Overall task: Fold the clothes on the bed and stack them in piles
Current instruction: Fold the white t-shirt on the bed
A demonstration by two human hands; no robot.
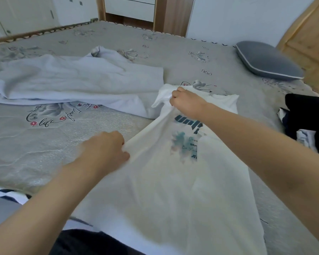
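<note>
A white, thin cotton T-shirt [164, 190] with a teal and dark blue printed graphic and lettering on its chest lies lengthwise on the bed [44, 148], its hem toward the viewer and its collar end farther away; the cloth is soft and slightly translucent, with long creases running from the upper left edge down across the body. The left hand [107, 150] pinches the shirt's left side edge between curled fingers and thumb, lifting that edge a little off the bed. The right hand [186, 102] grips a bunched fold of the fabric near the left shoulder and sleeve, fingers curled tight around it, so the cloth is drawn taut between the two hands. The bed is covered by a grey quilted spread with a stitched floral pattern, red dots and looping script, its surface faintly shiny and ridged by seams. Beyond the shirt and to the left lies a pale lavender-blue, soft, rumpled garment [72, 80] spread in broad loose folds, its near corner just beside the shirt's sleeve. At the right edge sits a heap of black clothing [309, 115] with a bit of white cloth showing in it. A grey, rounded, flattish pillow with white piping [267, 59] rests at the far right of the bed, near a light wooden door [309, 30].
</note>
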